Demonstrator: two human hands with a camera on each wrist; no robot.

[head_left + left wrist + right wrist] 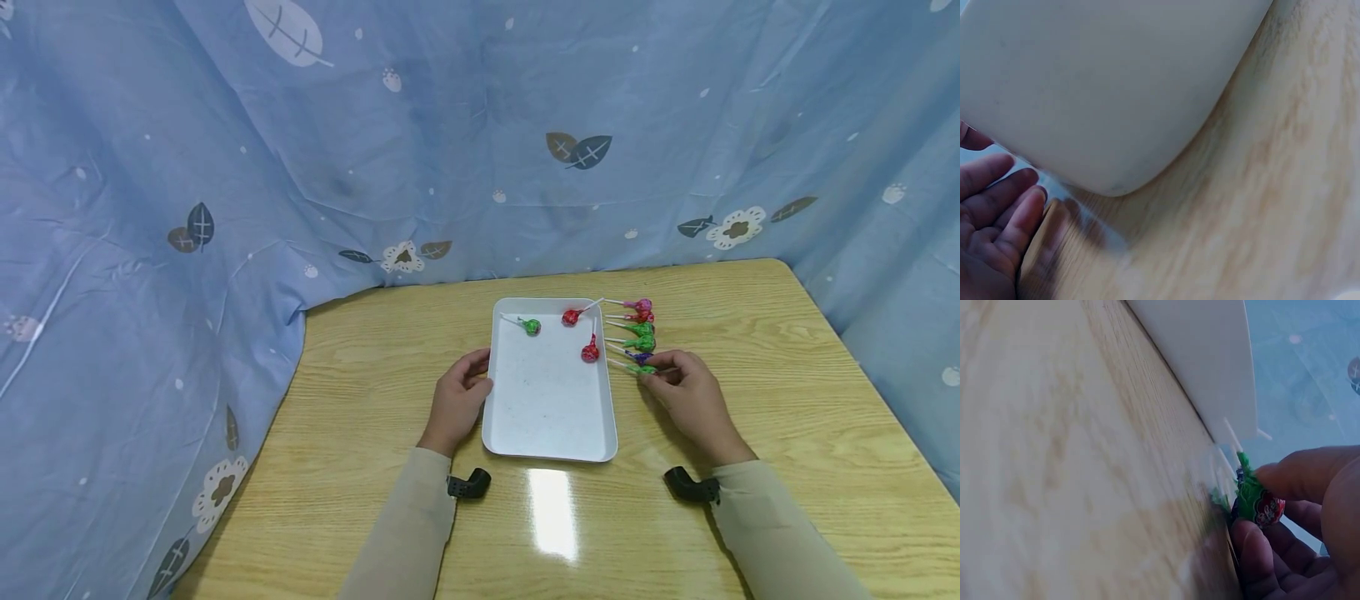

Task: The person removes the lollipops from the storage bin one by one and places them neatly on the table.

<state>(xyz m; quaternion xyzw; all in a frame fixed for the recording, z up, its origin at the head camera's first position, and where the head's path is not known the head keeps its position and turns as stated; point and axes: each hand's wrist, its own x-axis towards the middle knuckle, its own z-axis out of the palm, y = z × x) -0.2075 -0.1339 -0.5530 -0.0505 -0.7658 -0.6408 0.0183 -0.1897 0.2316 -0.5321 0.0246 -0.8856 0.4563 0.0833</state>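
Observation:
A white tray (550, 392) lies on the wooden table. Beside its left edge is my left hand (460, 396), its loosely bent fingertips resting against the side wall. Across the tray, my right hand (686, 400) pinches the nearest lollipop, a green-wrapped one (1250, 495) with a white stick, between thumb and fingers. That lollipop lies at the near end of a row along the tray's right side. A purple lollipop (642, 357) is right behind it. Inside the tray are a green lollipop (532, 327) and two red ones, one near the back (571, 317) and another lower (590, 353).
Farther back in the row are two green lollipops, a red one (643, 317) and a pink one (642, 305), sticks toward the tray. A blue patterned curtain (465, 150) hangs behind the table (360, 400) and along its sides.

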